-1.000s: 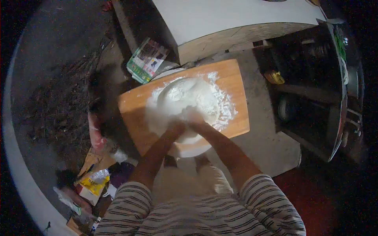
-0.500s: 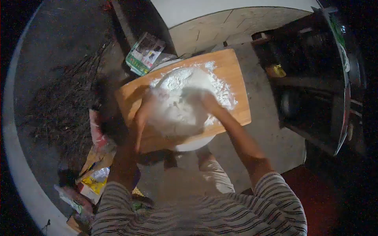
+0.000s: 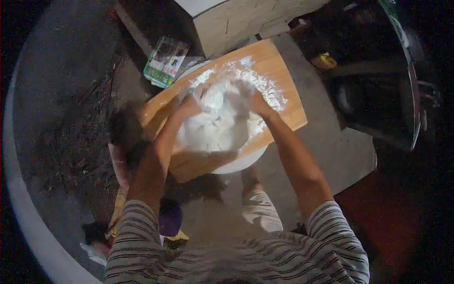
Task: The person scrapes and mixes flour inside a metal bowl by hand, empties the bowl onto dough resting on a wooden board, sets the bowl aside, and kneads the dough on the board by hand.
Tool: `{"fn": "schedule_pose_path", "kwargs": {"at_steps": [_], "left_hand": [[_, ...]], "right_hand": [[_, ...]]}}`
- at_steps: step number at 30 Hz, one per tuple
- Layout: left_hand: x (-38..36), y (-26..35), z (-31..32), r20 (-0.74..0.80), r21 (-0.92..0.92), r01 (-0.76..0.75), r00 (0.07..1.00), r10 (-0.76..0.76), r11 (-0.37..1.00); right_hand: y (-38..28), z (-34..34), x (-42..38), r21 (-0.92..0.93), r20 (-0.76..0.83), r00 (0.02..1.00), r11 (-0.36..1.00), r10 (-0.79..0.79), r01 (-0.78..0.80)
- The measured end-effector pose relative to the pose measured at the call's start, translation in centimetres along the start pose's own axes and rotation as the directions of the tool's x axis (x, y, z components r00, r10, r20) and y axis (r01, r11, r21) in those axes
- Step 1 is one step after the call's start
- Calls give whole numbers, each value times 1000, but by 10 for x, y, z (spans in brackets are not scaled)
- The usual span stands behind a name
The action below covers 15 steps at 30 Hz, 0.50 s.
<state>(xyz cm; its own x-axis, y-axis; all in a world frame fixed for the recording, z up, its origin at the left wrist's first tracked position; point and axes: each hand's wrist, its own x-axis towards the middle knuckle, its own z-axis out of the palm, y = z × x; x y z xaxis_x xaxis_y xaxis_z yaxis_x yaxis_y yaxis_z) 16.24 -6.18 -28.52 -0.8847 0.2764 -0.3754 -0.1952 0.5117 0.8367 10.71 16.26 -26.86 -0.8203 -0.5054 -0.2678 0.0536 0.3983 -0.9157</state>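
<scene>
A large mass of white dough point(image 3: 215, 130) lies on a wooden board point(image 3: 291, 106), with loose flour point(image 3: 267, 87) scattered along the far side. At the dough's far left edge is my left hand point(image 3: 193, 102), touching it, its fingers blurred. My right hand point(image 3: 250, 97) is at the dough's far right part, also smeared by motion. How the fingers of either hand are bent cannot be made out. Under the board shows a white round surface point(image 3: 243, 163).
A folded printed paper point(image 3: 166, 61) lies beyond the board's left corner. Dark shelving with a yellow object point(image 3: 325, 60) stands on the right. Brushwood point(image 3: 75, 123) covers the left floor. A pale block point(image 3: 236, 28) rises at the back.
Both hands have moved away from my body to the far side of the dough. The board appears tilted more in view, and the camera view has shifted.
</scene>
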Motion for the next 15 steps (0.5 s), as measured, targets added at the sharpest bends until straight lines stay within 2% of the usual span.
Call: {"fn": "schedule_pose_path", "kwargs": {"at_steps": [1,2,3,4,5,6,7,8,9,10,11,12,14,15], "left_hand": [[-11,-8,12,-14,10,-57,998,57,998],[-21,-21,24,-28,21,-112,993,113,993],[-40,31,12,34,259,42,998,-53,965],[-61,87,-1,97,533,138,970,-223,835],[-81,144,-14,155,749,142,912,-380,647],[-86,114,7,158,751,134,914,-373,647],[-80,56,43,69,755,41,988,-141,655],[-74,25,61,-19,766,-51,995,101,641],[-70,28,63,-16,764,-55,994,105,642],[-65,31,68,1,718,22,999,-33,696],[-61,31,71,27,670,110,985,-172,734],[-56,21,75,31,668,109,984,-173,736],[-44,-1,84,51,631,181,961,-273,754],[-39,-12,87,49,630,185,960,-276,754]], "right_hand": [[-4,2,-15,-200,2,991,971,-133,130],[0,5,-30,-391,30,966,886,-258,249],[6,11,-47,-513,33,928,790,-372,335],[7,18,-65,-620,56,883,677,-466,397],[1,23,-79,-626,49,884,676,-464,389],[-5,29,-91,-656,62,920,679,-386,329],[-9,32,-97,-686,73,950,676,-303,268],[-12,35,-99,-690,68,951,674,-301,263],[-12,39,-98,-679,80,978,707,-194,196],[-11,42,-96,-667,93,992,735,-81,123],[-8,44,-94,-689,91,993,716,-71,115],[-1,48,-90,-689,92,994,716,-67,112],[10,60,-78,-793,53,999,608,-4,45],[17,59,-73,-792,56,998,609,-5,48]]}}
